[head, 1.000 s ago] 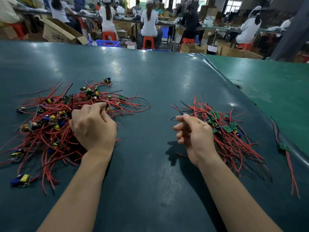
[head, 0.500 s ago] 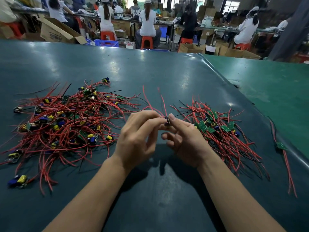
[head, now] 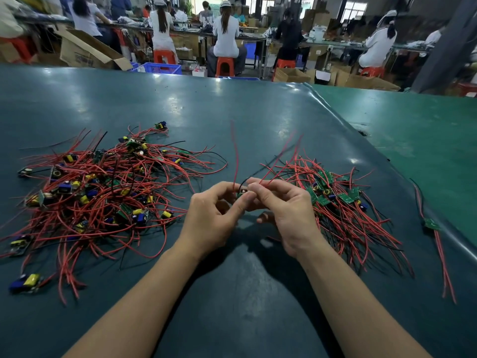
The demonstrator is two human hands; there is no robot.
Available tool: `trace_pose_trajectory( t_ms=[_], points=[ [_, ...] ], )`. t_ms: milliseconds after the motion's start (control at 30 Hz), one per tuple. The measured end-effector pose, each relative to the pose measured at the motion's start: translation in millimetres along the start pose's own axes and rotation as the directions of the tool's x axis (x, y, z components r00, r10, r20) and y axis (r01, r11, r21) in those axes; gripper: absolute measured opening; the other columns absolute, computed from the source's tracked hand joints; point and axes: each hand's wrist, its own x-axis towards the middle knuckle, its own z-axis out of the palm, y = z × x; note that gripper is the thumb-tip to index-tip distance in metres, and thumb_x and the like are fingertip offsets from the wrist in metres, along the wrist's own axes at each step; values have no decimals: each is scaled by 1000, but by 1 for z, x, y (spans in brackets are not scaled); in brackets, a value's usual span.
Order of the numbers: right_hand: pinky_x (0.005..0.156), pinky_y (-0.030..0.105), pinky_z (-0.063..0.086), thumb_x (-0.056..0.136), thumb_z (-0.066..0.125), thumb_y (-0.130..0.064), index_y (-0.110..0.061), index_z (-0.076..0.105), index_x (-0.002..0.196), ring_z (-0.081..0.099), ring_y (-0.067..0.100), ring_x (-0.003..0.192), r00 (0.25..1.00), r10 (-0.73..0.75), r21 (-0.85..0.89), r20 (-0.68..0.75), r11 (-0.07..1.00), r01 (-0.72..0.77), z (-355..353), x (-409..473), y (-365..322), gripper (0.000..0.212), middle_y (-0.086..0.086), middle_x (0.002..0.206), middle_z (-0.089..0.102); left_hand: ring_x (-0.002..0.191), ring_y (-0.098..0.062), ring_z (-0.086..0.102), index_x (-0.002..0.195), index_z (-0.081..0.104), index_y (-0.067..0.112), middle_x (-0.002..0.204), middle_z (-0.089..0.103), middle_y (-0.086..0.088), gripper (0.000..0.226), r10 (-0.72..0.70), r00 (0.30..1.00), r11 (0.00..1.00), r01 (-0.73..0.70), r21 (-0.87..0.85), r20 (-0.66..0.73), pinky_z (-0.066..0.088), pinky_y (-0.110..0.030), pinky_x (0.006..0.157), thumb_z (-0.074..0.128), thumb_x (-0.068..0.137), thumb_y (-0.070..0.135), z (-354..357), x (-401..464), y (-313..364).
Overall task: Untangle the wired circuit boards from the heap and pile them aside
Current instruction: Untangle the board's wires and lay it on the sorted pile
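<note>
A second ago the left hand (head: 214, 215) was in the heap (head: 103, 192), now both it and the right hand (head: 286, 210) pinch one freed board (head: 242, 194) mid-tabletop, so it's probably headed for the right-side pile (head: 343, 205) next.

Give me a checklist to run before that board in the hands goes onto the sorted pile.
1. Board gripped: ok, left hand and right hand both pinch it.
2. Its red wires clear of the heap: ok, they stand up free.
3. Its black wire untangled: cannot tell, it runs toward the sorted pile.
4. Path to the pile open: ok, it lies just right of the hands.
5. Stray board at the table edge: not ok, apart from the pile.
</note>
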Motion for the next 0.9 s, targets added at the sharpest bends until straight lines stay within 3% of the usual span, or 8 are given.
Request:
trace_pose_trajectory(
  t_ms=[167, 333, 500, 567, 667, 733, 833, 900],
  points=[
    [57, 21, 53, 86, 67, -1, -5, 72, 88, 70, 18, 75, 999, -48, 41, -11, 998, 48, 0, 2, -1, 7, 9, 82, 74, 60, -20, 65, 101, 68, 8, 79, 73, -10, 13, -80, 997, 963, 78, -257, 3, 53, -28, 52, 68, 88, 8, 4, 4, 2],
    [69, 23, 56, 95, 54, -5, -4, 68, 89, 69, 17, 79, 996, 85, 278, 33, 956, -91, 3, 4, -1, 15, 7, 84, 73, 64, -15, 65, 100, 71, 9, 82, 74, -4, 18, -235, 972, 831, 197, -520, -7, 52, -22, 58, 60, 89, 18, 6, 8, 4],
    [80, 31, 55, 95, 52, 3, -4, 68, 85, 67, 24, 88, 999, -20, 118, 43, 993, 15, 3, 2, 1, 19, 14, 90, 71, 66, -17, 68, 100, 70, 8, 86, 74, -8, 15, -267, 963, 822, 207, -531, -38, 54, -22, 60, 55, 96, 9, 5, 10, 2],
    [86, 33, 54, 92, 55, 9, -3, 68, 84, 66, 21, 94, 983, -179, -109, 42, 977, 182, 3, 1, 4, 19, 16, 98, 69, 68, -19, 69, 103, 66, 8, 87, 74, -10, 13, -293, 956, 800, 227, -556, -32, 54, -23, 60, 58, 95, 12, 4, 11, 1],
    [84, 19, 51, 88, 60, 13, -1, 69, 93, 66, 11, 96, 943, -324, -286, 73, 899, 331, 5, 1, 7, 17, 17, 105, 67, 73, -17, 69, 102, 68, 8, 87, 75, -8, 15, -286, 958, 796, 221, -563, -28, 56, -23, 67, 65, 88, 12, 3, 12, -1],
    [81, 22, 55, 87, 64, 10, -6, 67, 100, 68, 17, 92, 973, -231, -132, -18, 965, 227, 5, 2, 8, 21, 11, 99, 70, 71, -15, 68, 100, 70, 7, 86, 74, -6, 14, -266, 963, 804, 204, -559, -31, 56, -22, 69, 67, 86, 5, 2, 12, -2],
    [63, 22, 57, 84, 71, 0, -6, 68, 84, 67, 22, 69, 991, 32, 151, -132, 989, -12, 3, 4, 5, 6, 5, 72, 70, 70, -16, 69, 101, 70, 5, 87, 74, -8, 22, -271, 962, 769, 214, -603, -4, 55, -22, 69, 71, 79, 10, 2, 12, -1],
    [53, 20, 54, 84, 72, -6, -6, 68, 76, 65, 18, 56, 984, 82, 211, -160, 976, -47, 2, 4, 4, 9, 5, 65, 69, 69, -17, 68, 100, 70, 6, 85, 73, -10, 26, -273, 961, 760, 245, -601, 46, 56, -23, 67, 72, 76, 15, 1, 11, -1]
  ],
)
